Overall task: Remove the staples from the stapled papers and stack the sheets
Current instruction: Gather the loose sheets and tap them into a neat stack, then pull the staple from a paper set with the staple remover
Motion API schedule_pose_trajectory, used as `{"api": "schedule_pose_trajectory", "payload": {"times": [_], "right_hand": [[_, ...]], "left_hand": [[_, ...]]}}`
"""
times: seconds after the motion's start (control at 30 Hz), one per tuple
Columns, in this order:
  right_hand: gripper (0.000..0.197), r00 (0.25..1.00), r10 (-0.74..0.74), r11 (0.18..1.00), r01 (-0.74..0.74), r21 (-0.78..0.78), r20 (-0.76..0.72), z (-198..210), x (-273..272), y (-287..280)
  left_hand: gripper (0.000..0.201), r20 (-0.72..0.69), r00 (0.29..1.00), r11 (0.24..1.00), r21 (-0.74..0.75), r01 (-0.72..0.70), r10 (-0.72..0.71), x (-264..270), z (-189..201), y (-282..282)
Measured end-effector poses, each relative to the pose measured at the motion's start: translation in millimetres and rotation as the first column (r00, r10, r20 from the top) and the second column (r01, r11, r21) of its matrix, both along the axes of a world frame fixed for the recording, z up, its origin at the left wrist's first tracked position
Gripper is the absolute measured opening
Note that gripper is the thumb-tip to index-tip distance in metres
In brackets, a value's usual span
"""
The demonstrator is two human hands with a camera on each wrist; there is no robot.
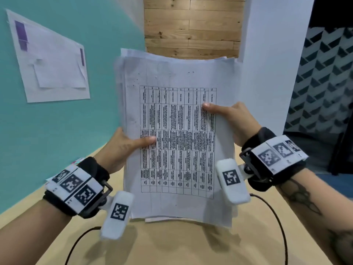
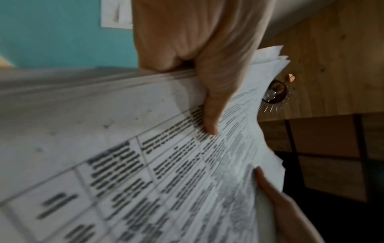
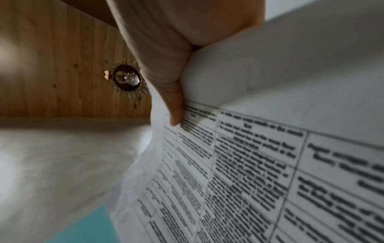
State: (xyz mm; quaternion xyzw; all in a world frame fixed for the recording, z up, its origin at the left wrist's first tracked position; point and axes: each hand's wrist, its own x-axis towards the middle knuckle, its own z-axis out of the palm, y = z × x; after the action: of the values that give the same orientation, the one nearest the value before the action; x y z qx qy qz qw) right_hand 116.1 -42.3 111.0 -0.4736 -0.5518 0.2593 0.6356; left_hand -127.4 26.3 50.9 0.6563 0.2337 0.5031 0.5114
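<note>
A thick stack of white sheets (image 1: 177, 142) with a printed table on the front stands upright, its lower edge on the tan table (image 1: 172, 245). My left hand (image 1: 124, 146) grips the stack's left edge, thumb across the front page. My right hand (image 1: 229, 119) grips the right edge, thumb pressed on the print. The sheets (image 2: 145, 148) fan slightly at the top, under the left thumb (image 2: 212, 115). The right wrist view has the right thumb (image 3: 174, 106) on the page (image 3: 249, 164). The fingers behind the stack are hidden. No staple is visible.
A teal wall (image 1: 57, 121) at the left carries a pinned white paper (image 1: 51, 60). Behind the stack are wood planks (image 1: 191, 25) and a white wall (image 1: 267, 73). A sun-shaped wall ornament (image 3: 127, 78) hangs on the wood. Some coloured items (image 1: 78, 160) lie by the left wrist.
</note>
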Motion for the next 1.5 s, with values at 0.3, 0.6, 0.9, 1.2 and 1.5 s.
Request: {"api": "schedule_pose_trajectory", "payload": {"times": [0.3, 0.6, 0.9, 1.2, 1.5], "right_hand": [[0.049, 0.88, 0.436, 0.674, -0.178, -0.717, 0.191, -64.2, 26.2, -19.0], [0.018, 0.857, 0.44, 0.467, 0.036, -0.883, 0.268, -134.4, 24.3, -31.5], [0.027, 0.624, 0.418, 0.559, 0.396, -0.728, 0.66, -90.2, 65.6, -13.5], [0.043, 0.367, 0.431, 0.533, 0.634, -0.561, 0.824, -102.3, 70.0, 57.5], [0.04, 0.083, 0.416, 0.58, 0.743, -0.334, 0.906, -98.4, 51.4, 41.5]], "left_hand": [[0.034, -0.157, 0.975, 0.813, -0.581, 0.036, -0.155, -8.8, -18.3, 21.4], [0.095, -0.57, 0.78, 0.723, -0.649, -0.235, -0.258, -32.2, -152.7, 122.4], [0.044, -0.562, 0.778, 0.792, -0.594, -0.143, -0.281, 9.0, -111.6, 62.7], [0.106, -0.556, 0.762, 0.807, -0.585, -0.076, -0.331, 18.7, -134.1, 90.5], [0.079, -0.582, 0.767, 0.806, -0.573, -0.148, -0.272, 13.2, -143.9, 103.9]]}}
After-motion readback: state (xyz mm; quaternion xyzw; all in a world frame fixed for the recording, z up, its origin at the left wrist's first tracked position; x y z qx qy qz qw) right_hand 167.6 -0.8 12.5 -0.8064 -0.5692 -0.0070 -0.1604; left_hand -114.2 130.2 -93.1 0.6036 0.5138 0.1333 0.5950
